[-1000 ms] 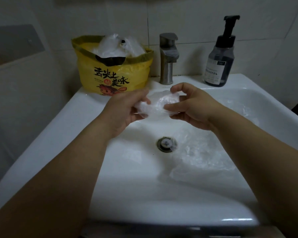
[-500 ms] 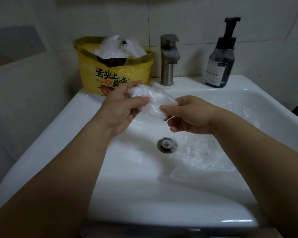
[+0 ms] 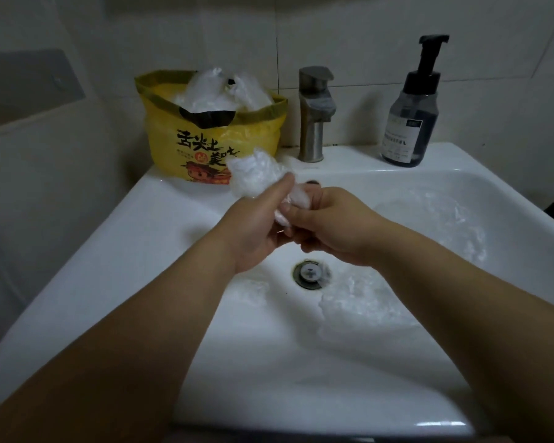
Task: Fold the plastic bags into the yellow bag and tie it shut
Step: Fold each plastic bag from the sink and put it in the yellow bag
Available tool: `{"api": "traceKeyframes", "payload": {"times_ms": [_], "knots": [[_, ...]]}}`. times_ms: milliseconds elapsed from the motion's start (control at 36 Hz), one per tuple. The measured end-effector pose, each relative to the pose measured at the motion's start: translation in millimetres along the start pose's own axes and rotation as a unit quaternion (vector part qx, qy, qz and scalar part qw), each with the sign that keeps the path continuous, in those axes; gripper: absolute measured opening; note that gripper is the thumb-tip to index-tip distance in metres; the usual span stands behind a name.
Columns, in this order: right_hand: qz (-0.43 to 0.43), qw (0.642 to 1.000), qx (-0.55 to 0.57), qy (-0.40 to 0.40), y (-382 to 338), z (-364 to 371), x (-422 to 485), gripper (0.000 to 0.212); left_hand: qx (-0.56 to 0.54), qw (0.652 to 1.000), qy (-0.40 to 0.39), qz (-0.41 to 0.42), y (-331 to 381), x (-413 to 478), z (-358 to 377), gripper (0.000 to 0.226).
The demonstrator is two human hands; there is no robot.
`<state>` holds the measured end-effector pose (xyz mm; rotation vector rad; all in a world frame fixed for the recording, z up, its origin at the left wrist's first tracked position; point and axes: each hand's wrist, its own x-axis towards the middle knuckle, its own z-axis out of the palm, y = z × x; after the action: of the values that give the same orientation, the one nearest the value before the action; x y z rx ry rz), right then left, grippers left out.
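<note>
From the head camera, both bare forearms reach out over a white sink (image 3: 173,219), and the hands meet above the back half of its basin, a little beyond the drain (image 3: 309,274). Between them is a crumpled clear plastic bag (image 3: 256,175), bunched into a small wad. The left hand (image 3: 256,228) grips it with the thumb laid along the top and the fingers curled underneath, so the wad's larger end sticks up past the thumb toward the back of the sink. The right hand (image 3: 336,228) pinches the lower end, thumb on top and fingers curled below – the two hands touch around the plastic. The yellow bag (image 3: 211,139) stands upright on the back left corner of the sink ledge, against the tiled wall, its mouth open and its rim rolled down; a heap of bagged plastic (image 3: 218,91) rises above that rim. The held wad is in front of the yellow bag's lower right corner, not inside it. More clear plastic (image 3: 381,302) lies spread in the basin to the right of the drain, partly under the right forearm. A metal tap (image 3: 314,116) stands on the ledge just right of the yellow bag, and a dark pump bottle (image 3: 410,123) stands farther right.
</note>
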<state>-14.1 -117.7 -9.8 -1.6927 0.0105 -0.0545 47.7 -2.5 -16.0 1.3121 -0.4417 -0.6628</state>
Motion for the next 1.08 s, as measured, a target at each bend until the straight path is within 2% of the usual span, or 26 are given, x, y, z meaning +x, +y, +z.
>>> {"api": "traceKeyframes", "payload": {"times_ms": [139, 306, 444, 556, 722, 861, 972, 1083], "knots": [[0.035, 0.999, 0.007, -0.014, -5, -4, 0, 0.02, -0.11, 0.991, 0.039, 0.068, 14, 2, -10, 0.027], [0.057, 0.997, 0.046, -0.029, -7, -5, -1, 0.019, -0.145, 0.983, 0.054, 0.101, 15, 2, -13, 0.023], [0.042, 0.982, 0.181, 0.043, -4, -3, 4, 0.01, -0.21, 0.97, 0.087, 0.087, 12, 4, -15, 0.016], [0.015, 0.969, 0.228, 0.097, -6, -7, 7, 0.011, -0.162, 0.979, 0.092, 0.084, 13, 1, -13, 0.007], [-0.01, 0.969, 0.212, 0.128, -5, -13, 8, 0.02, -0.06, 0.984, 0.117, 0.122, 14, 0, -17, 0.009], [0.002, 0.981, 0.169, 0.095, -6, -31, 6, 0.016, 0.028, 0.992, 0.085, 0.088, 15, -2, -24, 0.014], [0.007, 0.985, 0.165, 0.045, -9, -41, 1, 0.017, 0.029, 0.996, 0.054, 0.069, 21, -8, -28, 0.025], [0.0, 0.991, 0.129, 0.033, -11, -43, -2, 0.021, 0.068, 0.997, 0.026, 0.016, 21, -13, -31, 0.021]]}}
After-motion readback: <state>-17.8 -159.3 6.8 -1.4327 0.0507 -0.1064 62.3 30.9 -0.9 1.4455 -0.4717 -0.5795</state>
